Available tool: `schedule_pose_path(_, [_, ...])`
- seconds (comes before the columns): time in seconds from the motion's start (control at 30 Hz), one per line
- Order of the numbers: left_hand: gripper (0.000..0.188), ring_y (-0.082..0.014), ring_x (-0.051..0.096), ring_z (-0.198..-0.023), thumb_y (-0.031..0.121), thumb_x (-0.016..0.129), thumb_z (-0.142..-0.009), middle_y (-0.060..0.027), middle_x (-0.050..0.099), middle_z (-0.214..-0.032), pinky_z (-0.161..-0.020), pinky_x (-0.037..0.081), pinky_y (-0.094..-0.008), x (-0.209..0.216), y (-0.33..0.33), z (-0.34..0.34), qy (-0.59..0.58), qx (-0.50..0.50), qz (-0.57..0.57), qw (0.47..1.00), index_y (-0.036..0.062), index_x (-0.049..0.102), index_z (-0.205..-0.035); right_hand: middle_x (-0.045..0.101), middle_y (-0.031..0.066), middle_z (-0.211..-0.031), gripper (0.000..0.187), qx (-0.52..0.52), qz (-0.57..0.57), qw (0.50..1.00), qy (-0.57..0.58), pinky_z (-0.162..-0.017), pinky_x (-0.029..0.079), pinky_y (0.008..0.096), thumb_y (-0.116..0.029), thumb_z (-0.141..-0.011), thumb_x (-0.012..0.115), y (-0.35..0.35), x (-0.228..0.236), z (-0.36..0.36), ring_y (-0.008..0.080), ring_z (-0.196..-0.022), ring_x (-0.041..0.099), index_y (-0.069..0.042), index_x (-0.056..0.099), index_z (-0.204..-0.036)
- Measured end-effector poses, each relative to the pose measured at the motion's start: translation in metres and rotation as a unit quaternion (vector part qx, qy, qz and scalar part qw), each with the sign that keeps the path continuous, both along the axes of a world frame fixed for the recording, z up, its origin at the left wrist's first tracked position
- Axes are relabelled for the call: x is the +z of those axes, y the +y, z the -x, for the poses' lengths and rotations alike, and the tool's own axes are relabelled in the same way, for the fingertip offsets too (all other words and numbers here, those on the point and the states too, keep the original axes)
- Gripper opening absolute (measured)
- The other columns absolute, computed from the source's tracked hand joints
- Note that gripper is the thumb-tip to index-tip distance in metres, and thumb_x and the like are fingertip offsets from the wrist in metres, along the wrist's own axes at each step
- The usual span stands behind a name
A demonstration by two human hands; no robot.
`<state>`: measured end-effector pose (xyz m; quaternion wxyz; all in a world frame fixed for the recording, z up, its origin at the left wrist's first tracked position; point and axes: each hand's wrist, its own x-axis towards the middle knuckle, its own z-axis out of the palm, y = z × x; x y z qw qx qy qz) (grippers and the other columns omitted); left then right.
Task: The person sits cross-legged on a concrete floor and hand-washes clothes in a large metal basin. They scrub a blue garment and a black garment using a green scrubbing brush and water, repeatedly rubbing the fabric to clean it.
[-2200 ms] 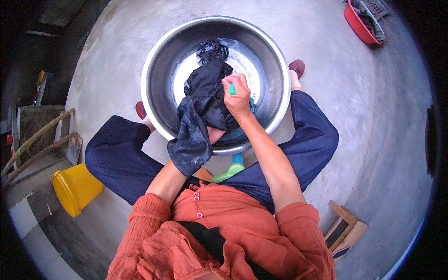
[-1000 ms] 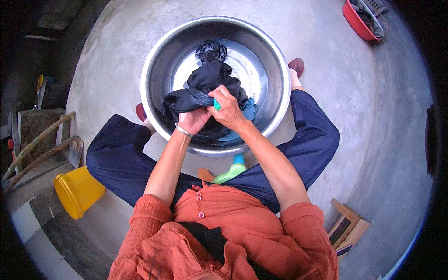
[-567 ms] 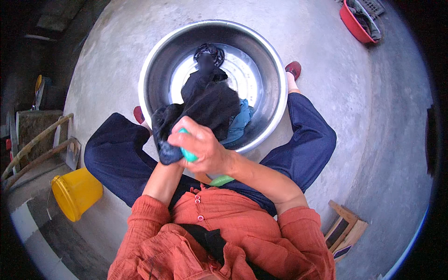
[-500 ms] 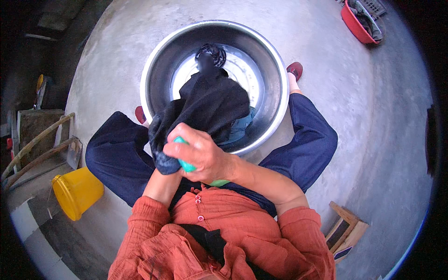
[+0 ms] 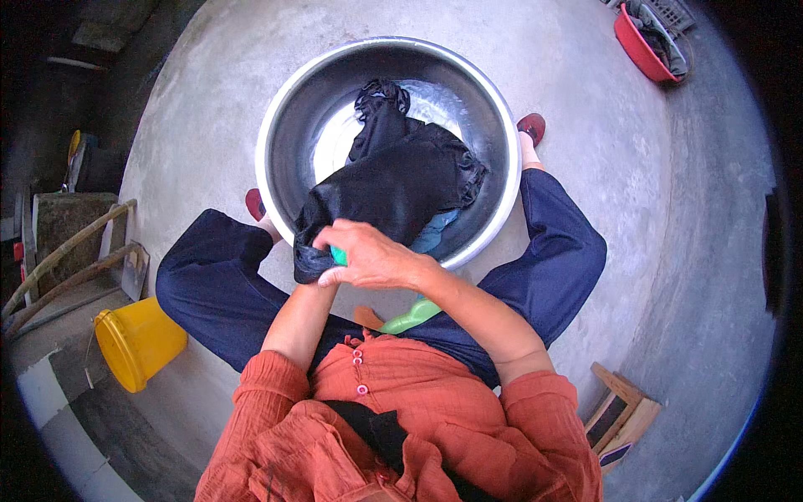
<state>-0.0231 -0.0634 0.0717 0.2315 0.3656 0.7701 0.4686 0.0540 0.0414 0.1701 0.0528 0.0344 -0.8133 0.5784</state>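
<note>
A black garment (image 5: 376, 192) lies wet and bunched in a wide metal basin (image 5: 278, 176), its near end draped over the basin's near rim. My right hand (image 5: 368, 256) is closed around a green bar of soap (image 5: 338, 255), held against that near end. The soap is mostly covered by my fingers. My left wrist (image 5: 308, 303) runs in under the same end of cloth, and the left hand itself is hidden there, so its fingers do not show. Beneath the black garment, a blue cloth (image 5: 435, 233) shows at the basin's right side.
Between my thighs sits a smooth light-green object (image 5: 413, 316) with a brown piece beside it. A yellow bucket (image 5: 142, 343) stands at the left, near curved wooden handles (image 5: 71, 243). A wooden stool (image 5: 623, 414) is at lower right. Far right is a red tub (image 5: 642, 48) with dark cloth.
My right hand with the soap has moved up and away from my body. The black garment has spread rightward in the basin, and the light-green object shows more.
</note>
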Motion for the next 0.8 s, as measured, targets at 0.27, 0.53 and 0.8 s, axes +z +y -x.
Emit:
schedule_pose_path(0.27, [0.014,-0.0202,0.054,-0.098,0.015,0.046,-0.089,-0.0068,0.055,-0.101,-0.089,0.042,-0.0322,-0.008,0.023,-0.016,0.055,0.024,-0.003,0.998,0.0062,0.055,-0.096,0.054,0.0115,-0.081,0.019,-0.098,-0.183,0.925,0.318,-0.069,0.048,0.0383,0.003,-0.068,0.064,0.038,-0.063,0.018,0.0299,-0.076,0.056,-0.004,0.059,-0.085])
schedule_pose_path(0.53, [0.011,-0.0213,0.055,-0.094,0.011,0.047,-0.089,-0.007,0.055,-0.097,-0.086,0.043,-0.0317,-0.044,0.032,-0.022,0.021,0.073,-0.01,0.997,0.0062,0.056,-0.094,0.055,0.0129,-0.076,0.008,-0.192,-0.032,0.948,0.251,-0.067,0.048,0.0367,-0.002,-0.073,0.066,0.022,-0.051,0.011,0.029,-0.073,0.057,-0.004,0.06,-0.079])
schedule_pose_path(0.8, [0.011,-0.025,0.057,-0.088,0.015,0.05,-0.086,-0.0083,0.057,-0.094,-0.079,0.045,-0.032,-0.078,0.024,0.01,-0.061,0.08,-0.061,0.993,0.0099,0.056,-0.094,0.054,0.0125,-0.076,0.004,-0.276,-0.119,0.938,0.173,-0.061,0.047,0.036,-0.003,-0.078,0.064,0.071,-0.098,0.009,0.0281,-0.07,0.056,-0.003,0.06,-0.08])
